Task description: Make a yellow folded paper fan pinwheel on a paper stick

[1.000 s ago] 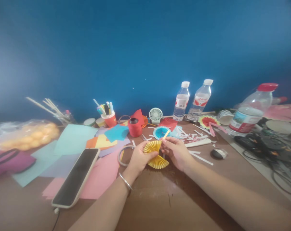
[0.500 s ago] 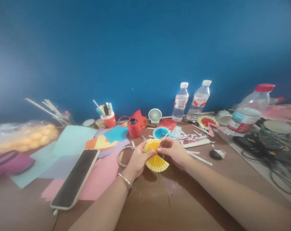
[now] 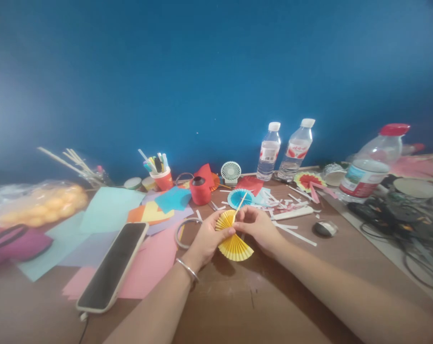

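Observation:
A yellow pleated paper fan (image 3: pixel 236 246), spread into two fans joined at a pinched middle, is held above the brown table. My left hand (image 3: pixel 208 239), with a silver bangle at the wrist, grips it at the middle between thumb and fingers. My right hand (image 3: pixel 255 227) is closed in a pinch at the fan's middle from the right side. A thin pale yellow strip (image 3: pixel 241 203) sticks up from there; whether it is paper or a stick I cannot tell. Behind the hands lies a blue pleated paper rosette (image 3: pixel 234 197).
White paper strips (image 3: pixel 295 234) and a white-handled cutter (image 3: pixel 293 213) lie right of the hands. A tape roll (image 3: pixel 180 234), coloured paper (image 3: pixel 152 260) and a phone (image 3: pixel 112 267) lie left. Water bottles (image 3: pixel 268 155), a red container (image 3: pixel 200 191) and a small fan (image 3: pixel 231 171) stand behind.
The yellow fan has shifted slightly right and down. Its thin strip has swung leftward to a steeper angle, and my right hand's fingers have shifted at the middle.

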